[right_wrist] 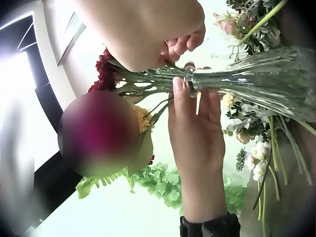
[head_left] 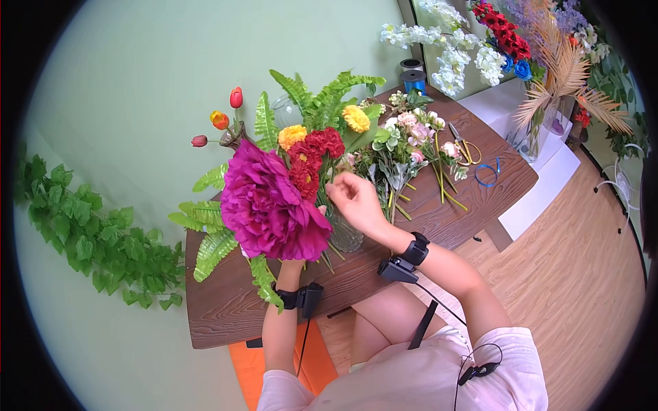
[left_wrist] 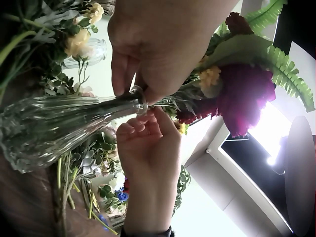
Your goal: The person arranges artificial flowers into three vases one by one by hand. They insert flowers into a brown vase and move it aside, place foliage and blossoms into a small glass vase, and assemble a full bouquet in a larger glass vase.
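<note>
A clear ribbed glass vase (head_left: 347, 236) stands near the table's front edge, with stems inside it. My left hand (right_wrist: 197, 136) grips the vase's neck, thumb and fingers about the rim; in the head view a big purple peony (head_left: 271, 198) hides most of it. Just above the rim, my right hand (head_left: 356, 203) pinches the flower stems (right_wrist: 148, 79) with curled fingers. Over the vase spread red flowers (head_left: 305, 171), yellow flowers (head_left: 356, 118) and green fern leaves (head_left: 329, 96).
Cut pink and white flowers (head_left: 415, 130) lie to the right on the brown table (head_left: 493, 185), by scissors (head_left: 467, 147) and a blue ribbon loop (head_left: 488, 175). Ribbon spools (head_left: 413, 81) stand at the back. Tulips (head_left: 219, 120) rise behind the peony.
</note>
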Demonstrator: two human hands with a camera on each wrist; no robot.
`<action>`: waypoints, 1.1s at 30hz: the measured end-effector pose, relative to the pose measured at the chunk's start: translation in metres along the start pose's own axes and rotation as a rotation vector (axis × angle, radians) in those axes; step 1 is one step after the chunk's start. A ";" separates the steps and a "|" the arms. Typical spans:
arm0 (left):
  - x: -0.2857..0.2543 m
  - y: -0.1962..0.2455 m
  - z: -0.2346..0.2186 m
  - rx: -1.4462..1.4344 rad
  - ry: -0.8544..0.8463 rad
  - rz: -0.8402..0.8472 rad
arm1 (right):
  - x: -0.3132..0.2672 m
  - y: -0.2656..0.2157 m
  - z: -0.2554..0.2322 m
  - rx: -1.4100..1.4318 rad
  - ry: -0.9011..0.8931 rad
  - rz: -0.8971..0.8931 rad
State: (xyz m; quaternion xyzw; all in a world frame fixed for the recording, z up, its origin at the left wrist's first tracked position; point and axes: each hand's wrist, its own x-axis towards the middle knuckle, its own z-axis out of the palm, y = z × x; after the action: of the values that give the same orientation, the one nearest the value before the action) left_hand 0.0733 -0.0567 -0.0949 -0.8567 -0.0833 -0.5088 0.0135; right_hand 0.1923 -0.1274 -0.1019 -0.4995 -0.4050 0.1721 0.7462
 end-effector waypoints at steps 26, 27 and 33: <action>-0.018 -0.014 -0.001 -0.227 -0.176 -0.322 | 0.005 -0.001 -0.007 0.242 -0.187 0.162; -0.021 -0.017 0.001 -0.244 -0.195 -0.306 | 0.005 0.003 -0.004 0.228 -0.148 0.095; -0.049 -0.047 0.008 0.151 -0.154 -0.008 | 0.002 0.011 -0.005 0.125 -0.130 0.024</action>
State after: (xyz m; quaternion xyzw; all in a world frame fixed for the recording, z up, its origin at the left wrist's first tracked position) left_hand 0.0503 -0.0155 -0.1446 -0.8896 -0.1255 -0.4337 0.0697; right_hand 0.1987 -0.1247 -0.1114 -0.4444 -0.4351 0.2384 0.7459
